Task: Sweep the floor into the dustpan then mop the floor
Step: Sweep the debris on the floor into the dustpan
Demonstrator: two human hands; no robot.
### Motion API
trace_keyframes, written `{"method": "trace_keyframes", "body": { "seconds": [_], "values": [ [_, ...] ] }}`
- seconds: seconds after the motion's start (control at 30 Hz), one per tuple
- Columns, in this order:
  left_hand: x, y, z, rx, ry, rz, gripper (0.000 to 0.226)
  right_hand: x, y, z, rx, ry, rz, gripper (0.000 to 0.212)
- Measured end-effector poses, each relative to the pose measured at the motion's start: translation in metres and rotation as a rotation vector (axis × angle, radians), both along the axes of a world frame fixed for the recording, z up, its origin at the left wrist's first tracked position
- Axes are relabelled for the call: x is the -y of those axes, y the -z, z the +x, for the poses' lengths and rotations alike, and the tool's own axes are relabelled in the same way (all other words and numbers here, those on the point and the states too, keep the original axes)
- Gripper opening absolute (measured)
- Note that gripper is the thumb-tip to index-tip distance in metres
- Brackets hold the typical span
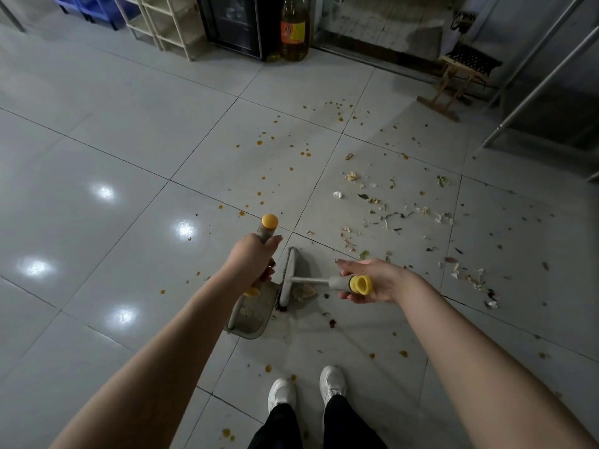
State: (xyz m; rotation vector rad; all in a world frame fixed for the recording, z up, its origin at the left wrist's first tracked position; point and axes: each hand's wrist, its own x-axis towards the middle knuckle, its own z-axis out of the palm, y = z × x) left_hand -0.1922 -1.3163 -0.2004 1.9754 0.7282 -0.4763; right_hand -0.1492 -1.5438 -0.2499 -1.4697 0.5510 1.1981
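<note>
My left hand (252, 260) grips the grey, yellow-capped handle of a grey dustpan (249, 314) that stands on the tiled floor in front of my feet. My right hand (372, 280) holds the yellow-ended handle of a grey broom (288, 277), whose head lies at the dustpan's right edge against a small heap of scraps (303, 291). Dry litter (389, 215) is scattered over the tiles to the right, and orange droplets (269, 140) dot the floor ahead.
A large bottle of yellow liquid (294, 27) stands by a black cabinet (233, 24) at the back. A white shelf rack (162, 21) is to their left, a small wooden stool (460, 79) at back right, with metal table legs (534, 89) beside it.
</note>
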Motion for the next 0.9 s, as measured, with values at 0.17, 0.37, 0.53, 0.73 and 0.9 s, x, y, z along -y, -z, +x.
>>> {"method": "trace_keyframes", "body": {
  "seconds": [0.17,0.37,0.53,0.73,0.9],
  "values": [
    [0.016,0.003,-0.006,-0.014,-0.161,-0.198,0.031,-0.006,0.003,0.001,-0.019,-0.308,-0.202,0.025],
    [0.029,0.006,-0.014,0.066,-0.549,-0.554,0.025,0.002,0.029,-0.015,-0.061,-0.765,-0.513,0.012],
    [0.044,0.010,-0.020,0.177,-0.778,-0.676,0.033,0.011,0.046,-0.020,-0.047,-0.932,-0.609,0.037],
    [0.072,0.010,-0.025,0.104,-0.899,-1.125,0.017,0.027,0.064,-0.020,0.026,-0.993,-0.763,0.034],
    [0.066,0.008,-0.016,0.277,-1.156,-1.094,0.019,0.055,0.064,-0.019,0.088,-0.947,-0.756,0.033]
  ]
}}
